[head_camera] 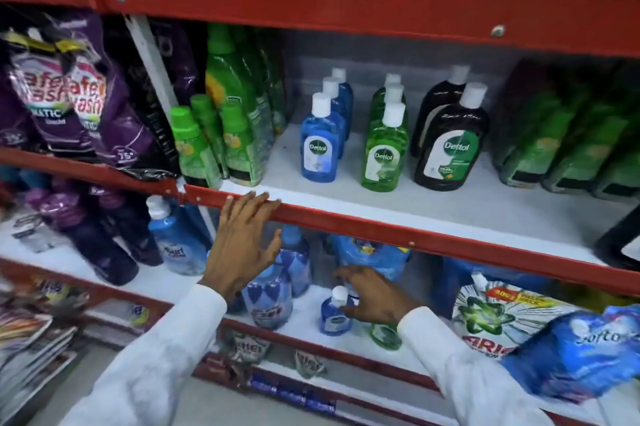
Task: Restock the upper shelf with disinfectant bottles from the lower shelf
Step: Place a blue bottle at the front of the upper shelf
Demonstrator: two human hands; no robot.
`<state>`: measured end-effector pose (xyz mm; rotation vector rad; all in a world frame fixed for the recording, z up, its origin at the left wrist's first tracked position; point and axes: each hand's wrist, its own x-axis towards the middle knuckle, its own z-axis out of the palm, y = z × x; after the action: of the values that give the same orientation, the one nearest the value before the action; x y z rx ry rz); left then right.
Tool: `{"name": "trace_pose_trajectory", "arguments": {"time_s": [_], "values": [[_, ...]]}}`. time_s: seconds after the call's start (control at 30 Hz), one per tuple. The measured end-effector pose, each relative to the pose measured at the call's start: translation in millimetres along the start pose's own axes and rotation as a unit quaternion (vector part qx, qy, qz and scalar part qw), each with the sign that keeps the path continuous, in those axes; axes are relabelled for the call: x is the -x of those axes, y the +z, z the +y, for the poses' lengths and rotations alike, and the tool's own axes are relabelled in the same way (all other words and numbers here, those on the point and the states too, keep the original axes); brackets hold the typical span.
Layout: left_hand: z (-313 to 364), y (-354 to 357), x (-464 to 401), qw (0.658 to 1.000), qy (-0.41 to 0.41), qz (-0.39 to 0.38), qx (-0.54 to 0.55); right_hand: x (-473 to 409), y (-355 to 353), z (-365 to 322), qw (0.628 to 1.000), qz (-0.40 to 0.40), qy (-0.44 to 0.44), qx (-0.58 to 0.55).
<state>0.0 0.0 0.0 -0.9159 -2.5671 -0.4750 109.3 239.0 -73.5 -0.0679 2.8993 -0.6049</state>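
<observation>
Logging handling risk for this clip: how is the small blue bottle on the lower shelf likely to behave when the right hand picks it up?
The small blue bottle looks like rigid plastic, so probably stiff in the grip. It is small beside the right hand, so likely light. Its glossy surface may be a bit slippery, and its narrow, upright shape could tip if nudged.

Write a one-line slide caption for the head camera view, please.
Right hand reaches a small blue bottle on the lower shelf; left hand rests on the upper shelf edge.

Left of the red shelf edge [381,228]'s centre stand blue [318,148] bottles; right, green [381,158] and dark brown [448,151], all white-capped.
</observation>
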Motion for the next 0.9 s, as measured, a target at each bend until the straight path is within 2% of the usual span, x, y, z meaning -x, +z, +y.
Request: {"name": "trace_pose_trajectory", "arguments": {"time_s": [0.13, 0.3, 0.5, 0.73, 0.9], "values": [[-6.2, -0.5, 1.3, 1.0, 0.009, -0.006, 0.018, -16.6, 23.9, 5.3, 0.998, -0.053, 0.033, -0.008], [-13.9, -1.0, -2.6, 1.0, 0.012, -0.016, 0.018, -19.9, 28.9, 9.0, 0.998, -0.017, 0.036, -0.051], [-21.1, -0.9, -2.7, 0.998, 0.006, -0.002, 0.068, 11.9, -51.2, -36.6, 0.986, 0.125, 0.002, -0.113], [-16.1, 4.2, -3.2, 0.991, -0.016, 0.02, 0.134, 27.9, -184.3, -114.6, 0.925, 0.322, -0.06, -0.194], [-15.9, 2.4, -0.7, 0.989, -0.024, 0.012, 0.146, -23.0, -212.1, -131.1, 0.921, 0.349, -0.056, -0.161]]}}
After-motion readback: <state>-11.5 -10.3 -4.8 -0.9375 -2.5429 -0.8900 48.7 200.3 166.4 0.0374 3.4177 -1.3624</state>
